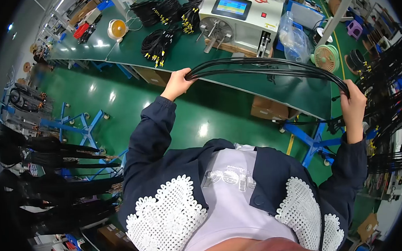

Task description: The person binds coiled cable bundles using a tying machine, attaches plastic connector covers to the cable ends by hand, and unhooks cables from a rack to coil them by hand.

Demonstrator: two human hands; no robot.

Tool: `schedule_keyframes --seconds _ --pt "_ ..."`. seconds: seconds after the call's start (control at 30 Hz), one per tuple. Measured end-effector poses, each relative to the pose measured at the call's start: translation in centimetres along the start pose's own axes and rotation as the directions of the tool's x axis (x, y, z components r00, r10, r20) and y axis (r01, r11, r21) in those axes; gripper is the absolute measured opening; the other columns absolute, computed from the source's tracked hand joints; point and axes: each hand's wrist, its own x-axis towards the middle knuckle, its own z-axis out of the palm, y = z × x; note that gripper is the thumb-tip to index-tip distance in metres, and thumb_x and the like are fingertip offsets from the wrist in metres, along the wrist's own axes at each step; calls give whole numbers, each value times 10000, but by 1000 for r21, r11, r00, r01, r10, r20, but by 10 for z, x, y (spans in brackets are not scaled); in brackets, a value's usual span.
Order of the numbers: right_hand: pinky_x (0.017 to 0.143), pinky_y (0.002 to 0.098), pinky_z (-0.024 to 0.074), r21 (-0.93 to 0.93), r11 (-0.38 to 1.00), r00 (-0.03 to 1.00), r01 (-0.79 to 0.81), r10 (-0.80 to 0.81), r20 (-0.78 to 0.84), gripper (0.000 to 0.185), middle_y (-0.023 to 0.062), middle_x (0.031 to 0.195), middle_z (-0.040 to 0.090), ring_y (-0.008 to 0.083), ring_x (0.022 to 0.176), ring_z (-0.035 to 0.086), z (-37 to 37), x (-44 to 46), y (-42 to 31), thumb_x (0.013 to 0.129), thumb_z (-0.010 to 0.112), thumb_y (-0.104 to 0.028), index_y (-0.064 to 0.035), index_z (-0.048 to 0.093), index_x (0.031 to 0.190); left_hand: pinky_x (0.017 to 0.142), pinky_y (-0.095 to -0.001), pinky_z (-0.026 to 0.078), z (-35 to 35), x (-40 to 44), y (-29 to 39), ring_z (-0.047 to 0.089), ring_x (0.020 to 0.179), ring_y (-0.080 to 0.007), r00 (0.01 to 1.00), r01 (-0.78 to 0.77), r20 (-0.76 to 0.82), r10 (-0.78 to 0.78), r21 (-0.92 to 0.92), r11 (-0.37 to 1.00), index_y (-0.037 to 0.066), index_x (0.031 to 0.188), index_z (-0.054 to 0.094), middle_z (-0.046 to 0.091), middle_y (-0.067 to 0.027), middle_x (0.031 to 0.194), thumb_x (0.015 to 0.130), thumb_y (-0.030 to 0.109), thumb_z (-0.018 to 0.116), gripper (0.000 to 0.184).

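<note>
A bundle of black cables stretches in an arc between my two hands, above the front edge of the green table. My left hand is closed round its left end. At the right, my right hand grips the bundle near the table's right end. Behind the cables stands a white machine with a lit screen and a round winding disc. Coiled black cables with yellow ends lie on the table left of the machine.
A green fan and a clear plastic bag are right of the machine. A small yellow-and-white fan stands at the left. Black cables hang on racks at both sides. Cardboard boxes sit under the table, near blue wheeled stands.
</note>
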Motion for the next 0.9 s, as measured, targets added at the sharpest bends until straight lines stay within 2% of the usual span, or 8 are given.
schedule_keyframes --seconds 0.17,0.27,0.4,0.47,0.53,0.6,0.8,0.9 --pt "477 299 325 88 971 965 -221 206 160 102 98 539 463 142 470 436 7 7 32 815 610 -59 21 556 782 454 -296 416 3 -4 15 498 435 -179 965 244 141 -219 -195 950 5 794 606 558 -91 562 781 221 743 256" --pt "453 257 317 402 824 909 -399 298 292 165 2 553 489 52 496 438 4 17 33 827 637 -123 24 590 766 497 -328 448 18 -4 9 550 496 -246 974 -118 -163 156 223 968 10 760 613 580 -94 577 774 302 746 321" --pt "320 201 238 592 436 735 -678 421 532 191 -35 558 510 36 344 388 19 22 -6 854 663 -217 -44 624 781 644 -338 523 47 -20 47 661 714 -266 989 142 -124 -82 621 771 -4 926 603 671 -124 773 778 426 709 467" --pt "328 200 257 627 355 720 -693 394 572 283 -38 537 498 33 353 395 30 24 -42 833 693 -261 -77 558 666 727 -336 535 49 -24 99 674 797 -226 844 357 453 -286 -77 931 -43 1066 587 675 -140 855 862 473 614 555" --pt "340 216 272 650 294 713 -701 263 650 343 -36 495 482 37 364 394 46 20 -75 850 686 -258 -79 537 598 859 -340 499 70 -36 127 630 986 -194 824 357 545 158 -714 602 -30 1230 516 642 -147 1080 912 511 516 627" --pt "470 259 405 740 391 810 -548 25 586 308 -8 615 562 61 535 509 80 8 -104 871 658 -235 -11 586 673 948 -345 443 70 -49 182 558 1118 -205 923 221 293 249 -934 280 -23 1319 416 579 -153 1201 940 482 479 634" --pt "663 391 501 769 563 816 304 -571 96 234 172 846 618 328 739 625 105 -15 -115 789 681 -165 2 593 928 848 -339 493 53 -48 215 650 904 -214 964 238 264 40 -916 322 -2 1036 553 653 -92 762 947 164 524 191" --pt "690 391 480 674 633 919 380 -343 -196 344 166 1048 597 298 823 610 125 -18 -66 696 756 -149 -32 600 979 680 -288 521 31 -55 222 654 667 -168 893 327 445 64 -740 588 -30 1051 560 626 -51 665 956 183 507 238"
